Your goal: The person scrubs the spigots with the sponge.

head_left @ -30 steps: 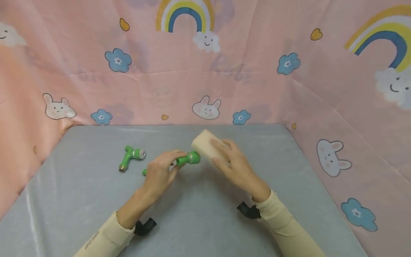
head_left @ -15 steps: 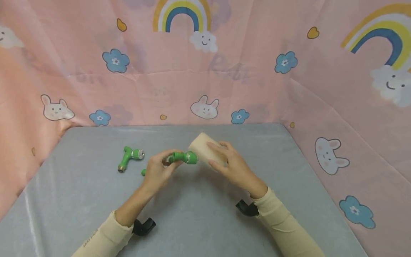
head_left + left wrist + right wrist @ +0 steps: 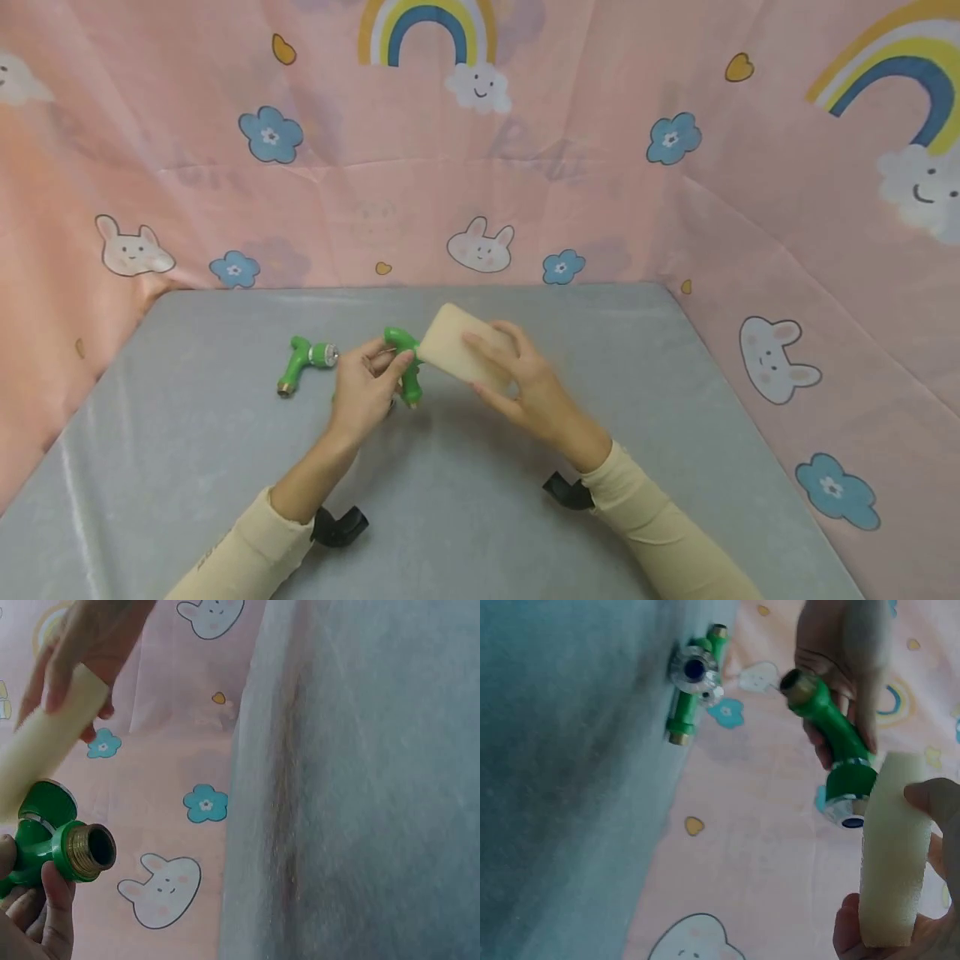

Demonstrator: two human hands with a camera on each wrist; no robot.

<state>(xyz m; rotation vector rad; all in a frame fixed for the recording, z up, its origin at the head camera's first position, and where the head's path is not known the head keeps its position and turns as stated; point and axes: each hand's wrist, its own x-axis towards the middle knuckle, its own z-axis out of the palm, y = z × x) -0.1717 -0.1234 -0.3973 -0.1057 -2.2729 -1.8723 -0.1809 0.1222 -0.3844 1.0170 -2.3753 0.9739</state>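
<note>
Pink cloth printed with rabbits, flowers and rainbows is hung behind and beside a grey counter (image 3: 480, 500). Above its middle, a green tap fitting (image 3: 406, 367) is held off the surface by the left hand (image 3: 363, 392), whose grip is curled round the fitting's bent body. A cream sponge block (image 3: 453, 352) is clamped between the thumb and fingers of the right hand (image 3: 525, 387) and is set against the fitting's chrome-ringed end (contact is plainest in the right wrist view). The brass threaded end (image 3: 94, 851) is left bare, pointing away from the sponge.

A second green fitting (image 3: 303, 362) lies on the counter at about nine o'clock from the left hand, near it but apart.

Judged from this hold, the fitting could be twisted out of the fingers if the sponge is pressed hard off-axis, since only its middle is gripped. Were it dropped, the second fitting might be knocked.
</note>
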